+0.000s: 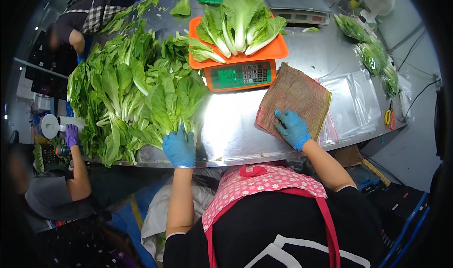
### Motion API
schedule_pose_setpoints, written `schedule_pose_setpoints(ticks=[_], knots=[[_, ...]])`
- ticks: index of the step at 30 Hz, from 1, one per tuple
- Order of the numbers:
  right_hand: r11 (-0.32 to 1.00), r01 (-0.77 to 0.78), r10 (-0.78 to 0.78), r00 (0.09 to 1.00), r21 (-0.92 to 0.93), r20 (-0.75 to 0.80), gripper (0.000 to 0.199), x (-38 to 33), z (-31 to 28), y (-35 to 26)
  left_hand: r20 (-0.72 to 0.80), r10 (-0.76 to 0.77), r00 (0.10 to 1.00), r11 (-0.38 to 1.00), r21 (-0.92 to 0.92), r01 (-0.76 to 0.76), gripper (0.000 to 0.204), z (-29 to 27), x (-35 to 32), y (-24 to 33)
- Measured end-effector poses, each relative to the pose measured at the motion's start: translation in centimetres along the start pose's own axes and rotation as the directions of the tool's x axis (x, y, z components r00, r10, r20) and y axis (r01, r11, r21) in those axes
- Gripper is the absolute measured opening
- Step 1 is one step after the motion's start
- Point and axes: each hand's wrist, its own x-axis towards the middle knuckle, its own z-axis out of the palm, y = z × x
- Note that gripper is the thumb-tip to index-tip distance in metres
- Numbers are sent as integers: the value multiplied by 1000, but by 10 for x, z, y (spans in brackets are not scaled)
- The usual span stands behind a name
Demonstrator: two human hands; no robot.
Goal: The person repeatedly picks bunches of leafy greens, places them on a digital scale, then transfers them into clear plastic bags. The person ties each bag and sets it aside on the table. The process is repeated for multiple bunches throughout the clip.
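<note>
My left hand (pixel 179 148), in a blue glove, is closed around the base of a head of leafy green lettuce (pixel 174 100) at the right edge of a large pile. Its palm is hidden. My right hand (pixel 291 129), also gloved in blue, rests with fingers stretched on a folded brown cloth (pixel 295 96). Beyond my hands stands an orange scale (pixel 240 75) with a lit green display. Lettuce leaves (pixel 238 25) lie spread in its orange tray (pixel 276 51).
The lettuce pile (pixel 113 93) covers the table's left. At right are clear plastic bags (pixel 351 105), bagged greens (pixel 373 56) and scissors (pixel 389 118). Another scale (pixel 295 6) stands behind. Two people work at left; one wears a purple glove (pixel 71 135).
</note>
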Motion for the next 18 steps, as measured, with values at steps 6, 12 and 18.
schedule_pose_setpoints(ticks=[6,12,18], knots=[[1000,-12,11,998,14,55,28,3,3,10,-15,-152,988,934,-329,139,17,10,0,-1],[999,22,-23,999,35,36,22,7,3,11,418,-420,805,-78,-901,427,8,-31,-2,11],[947,89,-83,996,308,-33,22,45,2,-46,238,-555,797,60,-944,323,8,-46,7,1]])
